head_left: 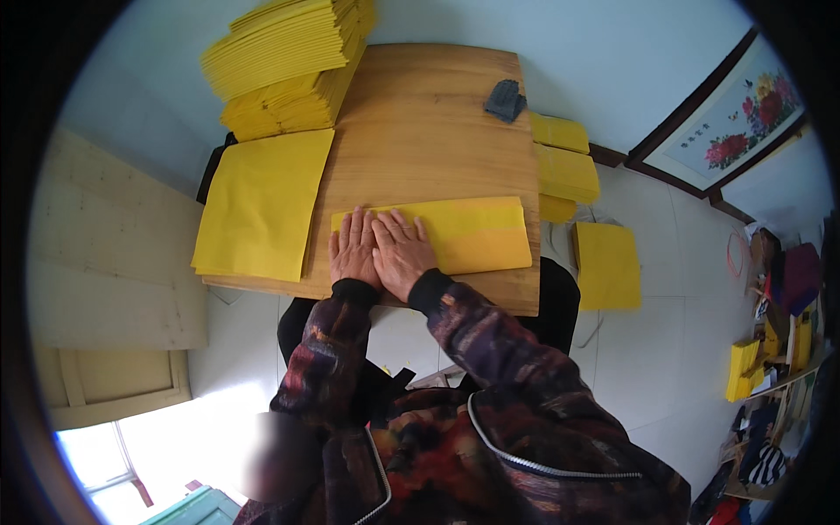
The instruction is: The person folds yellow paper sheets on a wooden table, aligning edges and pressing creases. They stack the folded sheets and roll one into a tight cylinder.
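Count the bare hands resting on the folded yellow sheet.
2: the left hand lies at the left end of the folded yellow sheet, the right hand just right of it. Neither is hidden.

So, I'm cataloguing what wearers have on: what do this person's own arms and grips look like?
The left grip and right grip are bare hands, without gloves. The left sleeve and right sleeve are dark, blotched with purple, red and orange, ending in snug black cuffs.
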The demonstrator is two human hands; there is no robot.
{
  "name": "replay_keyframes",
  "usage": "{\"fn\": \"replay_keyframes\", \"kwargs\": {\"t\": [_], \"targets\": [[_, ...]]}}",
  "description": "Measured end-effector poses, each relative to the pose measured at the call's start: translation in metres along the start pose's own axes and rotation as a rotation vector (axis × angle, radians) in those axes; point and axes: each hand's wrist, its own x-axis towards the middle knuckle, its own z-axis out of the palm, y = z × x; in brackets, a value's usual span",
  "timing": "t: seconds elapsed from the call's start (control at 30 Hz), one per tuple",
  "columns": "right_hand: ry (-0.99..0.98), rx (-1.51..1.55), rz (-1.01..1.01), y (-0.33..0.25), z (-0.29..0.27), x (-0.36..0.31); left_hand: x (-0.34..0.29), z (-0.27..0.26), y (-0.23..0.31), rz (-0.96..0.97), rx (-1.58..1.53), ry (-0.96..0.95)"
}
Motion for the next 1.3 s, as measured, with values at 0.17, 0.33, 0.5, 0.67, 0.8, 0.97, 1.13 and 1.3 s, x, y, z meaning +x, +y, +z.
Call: {"fn": "replay_keyframes", "kwargs": {"t": [0.17, 0.33, 0.5, 0.67, 0.8, 0.97, 1.13, 1.3], "targets": [[-0.069, -0.078, 0.092, 0.058, -0.019, -0.019, -0.003, 0.003, 0.003, 0.001, -0.026, 0.113], [-0.070, -0.220, 0.206, 0.117, -0.062, -0.048, -0.004, 0.005, 0.002, -0.012, -0.041, 0.106], [-0.099, -0.278, 0.232, 0.116, -0.068, -0.048, 0.001, 0.000, 0.006, -0.046, -0.044, 0.057], [-0.057, -0.275, 0.227, 0.119, -0.062, -0.048, 0.003, 0.007, 0.086, 0.171, 0.002, 0.015], [-0.086, -0.296, 0.226, 0.120, -0.063, -0.047, -0.002, 0.009, 0.084, 0.260, -0.152, 0.096], [-0.092, -0.328, 0.230, 0.118, -0.063, -0.048, -0.015, -0.002, -0.010, 0.046, -0.130, 0.157], [-0.118, -0.276, 0.253, 0.122, -0.061, -0.048, -0.020, -0.003, -0.032, -0.009, -0.093, 0.130], [-0.055, -0.101, 0.176, 0.060, -0.035, -0.023, -0.017, 0.002, -0.032, -0.016, -0.066, 0.133]]}}
